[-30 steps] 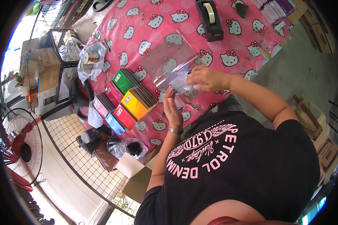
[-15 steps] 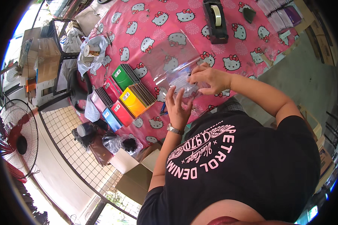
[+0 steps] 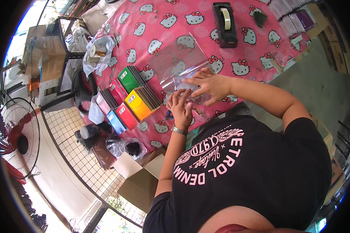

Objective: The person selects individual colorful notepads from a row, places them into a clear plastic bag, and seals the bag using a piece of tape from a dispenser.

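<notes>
A clear plastic sheet or bag (image 3: pixel 165 62) lies on the pink table, its glossy near edge folded and creased under my hands. Over that edge my right hand (image 3: pixel 213 87) reaches in from the right, fingers spread and resting on the plastic. My left hand (image 3: pixel 180 110), with a metal watch on its wrist, is at the plastic's near left edge, fingers bent and thumb apart. The fingertips of the two hands almost meet. Left of them stand stacks of spiral notebooks, including yellow (image 3: pixel 138 103), green (image 3: pixel 129 79) and red (image 3: pixel 125 115) ones.
A black tape dispenser (image 3: pixel 225 25) sits at the far side of the pink patterned tablecloth (image 3: pixel 202 33). More spiral-bound books (image 3: pixel 289 23) lie far right. A white plastic bag (image 3: pixel 99 58) holds a tape roll at the left edge. An open cardboard box (image 3: pixel 142 186) is below left.
My right hand has shifted left along the plastic, its fingers spreading flatter. My left hand has moved slightly left, its fingers now bent closer to the right hand's fingertips.
</notes>
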Action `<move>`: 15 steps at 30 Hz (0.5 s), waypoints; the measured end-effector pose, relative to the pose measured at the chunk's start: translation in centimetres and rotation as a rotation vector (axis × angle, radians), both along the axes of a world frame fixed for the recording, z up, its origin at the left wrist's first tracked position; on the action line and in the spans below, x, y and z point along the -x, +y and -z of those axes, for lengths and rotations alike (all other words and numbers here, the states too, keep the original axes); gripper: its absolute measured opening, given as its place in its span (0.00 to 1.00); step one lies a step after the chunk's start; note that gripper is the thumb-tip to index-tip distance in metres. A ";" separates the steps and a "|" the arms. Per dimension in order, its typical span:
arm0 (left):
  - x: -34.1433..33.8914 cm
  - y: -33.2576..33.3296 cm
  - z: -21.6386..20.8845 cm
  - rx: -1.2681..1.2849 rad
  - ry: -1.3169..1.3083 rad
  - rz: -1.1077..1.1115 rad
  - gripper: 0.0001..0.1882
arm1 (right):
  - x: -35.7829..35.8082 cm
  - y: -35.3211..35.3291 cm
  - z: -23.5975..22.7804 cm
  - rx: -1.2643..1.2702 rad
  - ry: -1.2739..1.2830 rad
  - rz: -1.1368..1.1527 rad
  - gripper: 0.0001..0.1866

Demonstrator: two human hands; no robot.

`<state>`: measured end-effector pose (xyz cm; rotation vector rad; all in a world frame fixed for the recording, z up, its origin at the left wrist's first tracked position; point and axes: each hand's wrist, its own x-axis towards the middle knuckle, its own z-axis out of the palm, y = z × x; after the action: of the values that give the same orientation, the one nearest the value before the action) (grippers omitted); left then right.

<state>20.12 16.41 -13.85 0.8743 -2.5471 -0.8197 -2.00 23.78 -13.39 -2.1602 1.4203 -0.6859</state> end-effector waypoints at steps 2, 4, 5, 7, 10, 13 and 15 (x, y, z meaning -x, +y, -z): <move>0.7 -0.1 -0.4 0.073 -0.087 0.029 0.26 | 0.5 0.0 0.0 0.040 -0.024 0.074 0.24; 0.8 0.3 -0.8 0.150 -0.179 0.046 0.27 | 2.3 -0.3 0.7 0.136 -0.094 0.201 0.23; 0.9 0.6 -1.1 0.191 -0.197 0.046 0.27 | 3.9 -0.4 1.1 0.229 -0.096 0.452 0.21; 1.5 1.4 -0.8 0.209 -0.170 0.053 0.28 | 8.4 0.0 3.9 0.293 -0.259 1.093 0.18; 2.2 2.5 -0.6 0.201 -0.156 0.081 0.32 | 12.8 1.8 9.0 -0.121 -0.677 1.496 0.12; 1.6 3.2 0.6 0.136 -0.134 0.058 0.35 | 13.3 1.1 7.8 -0.270 -1.207 1.390 0.08; 1.7 3.3 0.1 0.175 -0.160 0.096 0.37 | 12.1 0.8 7.4 -0.157 -1.223 1.436 0.08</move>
<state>18.43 19.69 -13.94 0.7972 -2.7687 -0.5609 -14.12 24.53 -20.76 0.0133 1.8030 -1.7620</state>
